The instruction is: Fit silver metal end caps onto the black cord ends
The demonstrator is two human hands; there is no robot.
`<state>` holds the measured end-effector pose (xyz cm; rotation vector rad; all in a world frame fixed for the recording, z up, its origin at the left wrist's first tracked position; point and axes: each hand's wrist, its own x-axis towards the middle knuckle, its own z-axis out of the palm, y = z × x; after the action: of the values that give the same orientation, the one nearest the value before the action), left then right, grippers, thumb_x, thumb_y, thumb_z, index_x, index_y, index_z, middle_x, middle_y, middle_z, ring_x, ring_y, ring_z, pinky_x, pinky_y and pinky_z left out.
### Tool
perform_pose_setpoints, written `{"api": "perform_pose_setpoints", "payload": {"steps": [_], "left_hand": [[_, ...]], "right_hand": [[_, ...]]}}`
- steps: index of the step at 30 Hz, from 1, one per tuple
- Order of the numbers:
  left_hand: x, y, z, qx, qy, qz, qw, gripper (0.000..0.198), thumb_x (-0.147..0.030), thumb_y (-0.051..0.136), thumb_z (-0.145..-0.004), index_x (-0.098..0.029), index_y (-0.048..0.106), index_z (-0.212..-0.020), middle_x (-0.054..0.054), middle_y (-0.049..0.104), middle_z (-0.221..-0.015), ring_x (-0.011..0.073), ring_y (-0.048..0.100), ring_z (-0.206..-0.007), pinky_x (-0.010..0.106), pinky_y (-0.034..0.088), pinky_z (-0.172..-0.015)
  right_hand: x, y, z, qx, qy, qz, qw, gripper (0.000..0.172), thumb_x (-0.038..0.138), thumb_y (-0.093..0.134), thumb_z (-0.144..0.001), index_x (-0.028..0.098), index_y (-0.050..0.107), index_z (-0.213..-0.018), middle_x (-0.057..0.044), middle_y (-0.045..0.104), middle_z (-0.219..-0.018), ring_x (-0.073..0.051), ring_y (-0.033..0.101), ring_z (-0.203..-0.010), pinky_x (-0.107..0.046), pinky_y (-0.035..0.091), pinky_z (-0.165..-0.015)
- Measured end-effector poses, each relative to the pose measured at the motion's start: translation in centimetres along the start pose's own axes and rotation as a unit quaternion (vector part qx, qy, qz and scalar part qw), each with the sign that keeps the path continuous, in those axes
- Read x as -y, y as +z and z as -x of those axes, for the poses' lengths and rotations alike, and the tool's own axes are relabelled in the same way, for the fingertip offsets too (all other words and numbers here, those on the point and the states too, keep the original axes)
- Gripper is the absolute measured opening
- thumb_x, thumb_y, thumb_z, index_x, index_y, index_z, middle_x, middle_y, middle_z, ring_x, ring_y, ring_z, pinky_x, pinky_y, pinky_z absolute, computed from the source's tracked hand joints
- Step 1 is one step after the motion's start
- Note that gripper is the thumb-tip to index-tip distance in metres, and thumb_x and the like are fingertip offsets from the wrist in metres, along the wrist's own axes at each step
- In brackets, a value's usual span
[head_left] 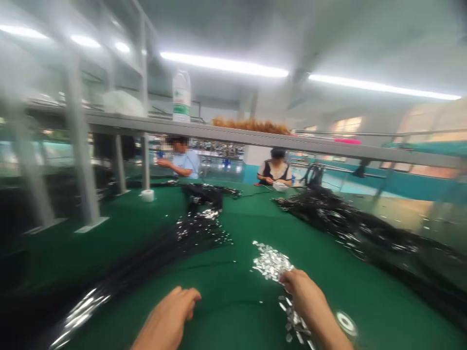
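Observation:
My right hand [304, 291] is closed at the near right edge of a pile of small shiny silver pieces [270, 262], its fingertips pinched together. Whatever is between them is too small or hidden to make out. More silver pieces [294, 321] lie scattered under and beside my right wrist. My left hand [171, 311] is held over the green table [226, 321], fingers curled inward and thumb close to them. Anything inside that grip is hidden. To its left runs a long bundle of black cords [146, 262] with silver tips, blurred toward the near end.
A white ring-shaped roll [346, 323] lies right of my right forearm. More black cords [346, 223] stretch along the right side. Metal posts [82, 146] hold a shelf [219, 131] with a white bottle [181, 97]. Two people [275, 170] sit beyond the table.

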<state>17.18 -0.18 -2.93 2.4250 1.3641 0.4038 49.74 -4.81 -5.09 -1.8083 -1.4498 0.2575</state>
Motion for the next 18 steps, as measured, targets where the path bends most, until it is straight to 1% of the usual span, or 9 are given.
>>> {"api": "perform_pose_setpoints", "payload": {"steps": [1, 2, 5, 8, 11, 13, 15, 16, 18], "left_hand": [[-0.4, 0.1, -0.4, 0.005, -0.004, 0.013, 1.000, 0.036, -0.015, 0.023, -0.091, -0.021, 0.058, -0.085, 0.000, 0.056, -0.073, 0.0186, 0.055, -0.071, 0.027, 0.038, -0.064], [-0.9, 0.3, -0.8, 0.012, -0.004, 0.023, 1.000, 0.037, -0.018, 0.022, -0.091, -0.022, 0.058, -0.083, 0.000, 0.054, -0.069, 0.0188, 0.055, -0.069, 0.027, 0.037, -0.062], [-3.2, 1.1, -1.9, 0.018, 0.026, 0.061, 0.998, 0.034, -0.026, 0.027, -0.092, -0.022, 0.057, -0.078, 0.000, 0.057, -0.069, 0.0191, 0.056, -0.070, 0.025, 0.037, -0.062], [-5.9, 1.8, -3.3, 0.008, 0.060, 0.122, 0.991, 0.031, -0.028, 0.032, -0.093, -0.021, 0.058, -0.077, -0.001, 0.060, -0.069, 0.0166, 0.057, -0.068, 0.023, 0.037, -0.061], [-7.7, 2.6, -4.7, -0.009, 0.088, 0.196, 0.976, 0.030, -0.023, 0.034, -0.092, -0.020, 0.063, -0.088, -0.002, 0.063, -0.067, 0.0149, 0.059, -0.066, 0.021, 0.039, -0.062], [-8.0, 3.1, -5.3, -0.022, 0.112, 0.238, 0.965, 0.030, -0.022, 0.037, -0.090, -0.020, 0.066, -0.096, -0.001, 0.065, -0.072, 0.0145, 0.061, -0.069, 0.020, 0.041, -0.065], [-7.8, 3.8, -5.6, -0.036, 0.125, 0.258, 0.957, 0.031, -0.024, 0.039, -0.090, -0.020, 0.068, -0.098, 0.001, 0.066, -0.072, 0.0145, 0.061, -0.067, 0.020, 0.043, -0.064], [-7.7, 4.0, -5.6, -0.044, 0.128, 0.263, 0.955, 0.031, -0.026, 0.040, -0.089, -0.020, 0.069, -0.098, 0.001, 0.065, -0.071, 0.0142, 0.061, -0.065, 0.020, 0.043, -0.063], [-7.3, 4.4, -5.6, -0.060, 0.131, 0.271, 0.952, 0.031, -0.027, 0.042, -0.088, -0.020, 0.070, -0.098, 0.000, 0.064, -0.068, 0.0137, 0.060, -0.061, 0.019, 0.044, -0.061]], "right_hand": [[0.4, 0.0, -0.1, 0.010, 0.009, -0.047, 0.999, 0.013, 0.024, 0.053, -0.065, 0.021, 0.066, -0.064, -0.007, 0.065, -0.072, -0.025, 0.058, -0.075, -0.035, 0.040, -0.068], [0.8, 0.1, 0.0, 0.024, 0.019, -0.099, 0.995, 0.013, 0.027, 0.053, -0.069, 0.021, 0.065, -0.067, -0.006, 0.065, -0.070, -0.024, 0.058, -0.073, -0.033, 0.041, -0.068], [2.0, 0.9, 0.2, 0.067, 0.049, -0.264, 0.961, 0.023, 0.042, 0.054, -0.076, 0.019, 0.060, -0.078, -0.002, 0.064, -0.062, -0.017, 0.059, -0.058, -0.028, 0.045, -0.059], [2.6, 1.9, 0.5, 0.091, 0.071, -0.383, 0.917, 0.034, 0.049, 0.065, -0.071, 0.017, 0.058, -0.081, -0.003, 0.066, -0.063, -0.013, 0.060, -0.054, -0.024, 0.046, -0.056], [2.7, 2.6, 0.6, 0.095, 0.093, -0.474, 0.870, 0.040, 0.049, 0.078, -0.063, 0.017, 0.061, -0.079, -0.002, 0.066, -0.061, -0.013, 0.063, -0.056, -0.021, 0.047, -0.053], [2.9, 2.7, 0.6, 0.080, 0.114, -0.532, 0.835, 0.039, 0.044, 0.084, -0.058, 0.016, 0.064, -0.076, 0.000, 0.065, -0.060, -0.013, 0.064, -0.055, -0.019, 0.048, -0.051], [3.0, 2.6, 0.6, 0.059, 0.137, -0.568, 0.810, 0.037, 0.039, 0.087, -0.055, 0.015, 0.067, -0.075, -0.001, 0.067, -0.060, -0.012, 0.064, -0.054, -0.018, 0.048, -0.049], [3.2, 2.6, 0.6, 0.049, 0.147, -0.576, 0.802, 0.036, 0.037, 0.088, -0.053, 0.015, 0.068, -0.074, -0.002, 0.067, -0.061, -0.012, 0.065, -0.054, -0.017, 0.048, -0.049], [3.3, 2.5, 0.6, 0.039, 0.154, -0.578, 0.800, 0.036, 0.035, 0.089, -0.052, 0.015, 0.068, -0.073, -0.002, 0.068, -0.060, -0.012, 0.065, -0.054, -0.017, 0.048, -0.048]]}}
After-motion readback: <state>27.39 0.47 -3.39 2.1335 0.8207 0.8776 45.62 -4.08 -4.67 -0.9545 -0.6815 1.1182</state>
